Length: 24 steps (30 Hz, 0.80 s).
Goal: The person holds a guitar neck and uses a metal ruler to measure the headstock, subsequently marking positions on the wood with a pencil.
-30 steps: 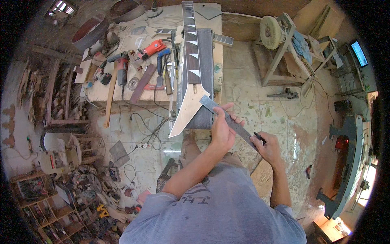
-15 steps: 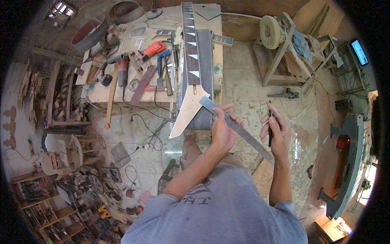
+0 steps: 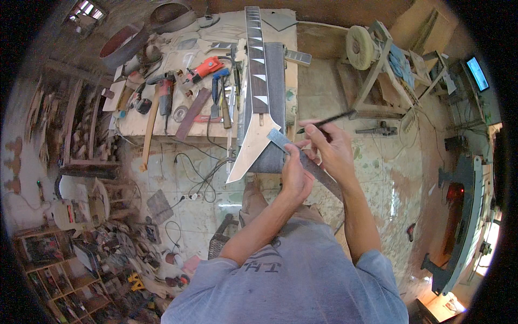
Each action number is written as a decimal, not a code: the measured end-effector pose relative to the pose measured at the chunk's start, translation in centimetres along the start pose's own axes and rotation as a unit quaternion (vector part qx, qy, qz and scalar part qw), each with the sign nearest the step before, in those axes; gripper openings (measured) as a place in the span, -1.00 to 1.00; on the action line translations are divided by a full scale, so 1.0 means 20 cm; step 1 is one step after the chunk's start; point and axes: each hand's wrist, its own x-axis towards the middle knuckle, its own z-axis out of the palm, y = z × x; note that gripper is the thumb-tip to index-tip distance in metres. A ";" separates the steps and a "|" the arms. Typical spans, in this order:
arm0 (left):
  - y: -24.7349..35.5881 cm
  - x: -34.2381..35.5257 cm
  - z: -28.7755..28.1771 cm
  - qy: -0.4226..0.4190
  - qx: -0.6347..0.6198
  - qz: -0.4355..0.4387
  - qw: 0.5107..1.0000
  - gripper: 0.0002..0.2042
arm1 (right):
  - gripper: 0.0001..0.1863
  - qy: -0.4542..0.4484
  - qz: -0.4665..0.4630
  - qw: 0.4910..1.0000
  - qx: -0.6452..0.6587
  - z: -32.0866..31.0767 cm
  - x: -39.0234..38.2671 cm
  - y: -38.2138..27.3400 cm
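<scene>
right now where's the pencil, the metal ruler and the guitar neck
pencil (image 3: 326, 122), head view, middle of its dark shaft
metal ruler (image 3: 280, 140), head view, its upper end
guitar neck (image 3: 256, 70), head view, dark fretboard with pale inlays

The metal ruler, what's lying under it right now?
The metal ruler lies slanted, its upper end resting on the pale guitar neck piece. The left hand presses on its middle, hiding what is beneath there. The right hand holds a pencil above it.
</scene>
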 end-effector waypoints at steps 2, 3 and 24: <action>0.01 -0.01 0.02 0.010 0.004 -0.001 1.000 -0.40 | -0.64 -0.011 -0.026 0.996 -0.081 0.04 0.05 -0.01; 0.01 -0.02 0.03 0.014 0.006 -0.001 1.000 -0.39 | -0.63 -0.017 -0.052 0.992 -0.113 0.06 0.09 0.00; 0.00 -0.01 0.02 -0.006 0.006 0.010 1.000 -0.52 | -0.60 -0.085 -0.148 0.945 -0.279 0.18 0.27 0.11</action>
